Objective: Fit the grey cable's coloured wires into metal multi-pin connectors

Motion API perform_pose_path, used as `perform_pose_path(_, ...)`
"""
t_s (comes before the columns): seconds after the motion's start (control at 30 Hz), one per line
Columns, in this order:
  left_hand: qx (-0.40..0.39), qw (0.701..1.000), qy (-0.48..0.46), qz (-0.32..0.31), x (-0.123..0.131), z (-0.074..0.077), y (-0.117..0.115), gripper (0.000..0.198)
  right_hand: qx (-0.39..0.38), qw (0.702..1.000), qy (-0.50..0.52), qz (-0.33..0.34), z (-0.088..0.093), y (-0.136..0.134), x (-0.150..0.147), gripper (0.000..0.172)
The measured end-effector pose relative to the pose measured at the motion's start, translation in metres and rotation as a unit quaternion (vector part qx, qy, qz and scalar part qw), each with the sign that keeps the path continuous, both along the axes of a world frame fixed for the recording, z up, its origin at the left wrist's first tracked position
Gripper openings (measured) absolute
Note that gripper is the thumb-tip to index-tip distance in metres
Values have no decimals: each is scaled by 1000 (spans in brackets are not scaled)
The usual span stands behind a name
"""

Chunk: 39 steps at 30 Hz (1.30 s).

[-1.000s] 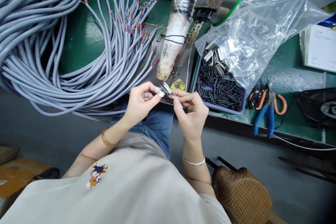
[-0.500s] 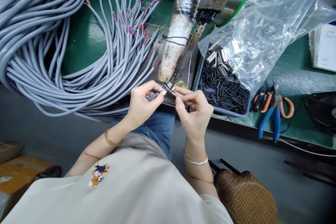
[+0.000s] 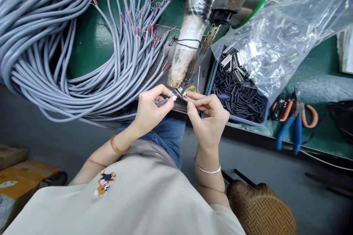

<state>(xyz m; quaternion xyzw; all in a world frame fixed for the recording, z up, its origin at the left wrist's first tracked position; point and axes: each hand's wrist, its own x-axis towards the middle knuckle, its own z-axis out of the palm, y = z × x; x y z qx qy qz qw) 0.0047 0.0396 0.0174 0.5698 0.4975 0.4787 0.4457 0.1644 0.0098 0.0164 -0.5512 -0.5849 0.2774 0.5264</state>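
Observation:
At the bench edge, my left hand [image 3: 153, 108] is closed in a pinch on the end of a grey cable [image 3: 162, 102]. Its coloured wires fan out to a small metal connector [image 3: 179, 92]. On the other side of that connector, my right hand [image 3: 208, 115] pinches a thin metal piece [image 3: 185, 98] between thumb and forefinger; its exact kind is too small to make out. Just above the connector comes down the dark tip of a soldering iron [image 3: 203, 46], fixed in a holder. Beside it, a wrapped white tube [image 3: 187, 40] ends close over the fingers.
A large bundle of grey cables [image 3: 110, 77] with stripped ends covers the left side. Right of the hands stands a blue bin [image 3: 260, 122] of black sleeves [image 3: 237, 99] and metal connectors [image 3: 234, 66], partly under a plastic bag [image 3: 278, 36]. Blue-handled pliers [image 3: 289, 132] lie farther right.
The whole view has shifted slightly, so most bench things appear a little farther right. Both hands keep their pinches at the connector, and the right hand sits marginally farther from the left.

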Motion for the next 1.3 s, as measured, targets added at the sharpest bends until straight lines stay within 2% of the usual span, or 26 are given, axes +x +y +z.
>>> perform_pose_path(0.27, 20, 1000, -2, 9, 0, 8, 2, 6, 3, 1000, -2, -1, 7, 3, -2, 12)
perform_pose_path(0.43, 17, 1000, -7, 2, -1, 7, 2, 6, 3, 999, -26, -19, 10, 5, -4, 9)
perform_pose_path(0.77, -4, 999, -33, 9, 0, 9, 4, 6, 90, 986, -138, -28, 14, 5, -6, 10)
perform_pose_path(1.0, -57, 997, -42, -16, -1, 1, 3, 12, 52, 986, -156, -19, 9, -3, -2, 13)
perform_pose_path(1.3, -72, 995, -55, -39, -1, 3, -3, 14, 72, 984, -162, -26, 10, -9, 1, 12)
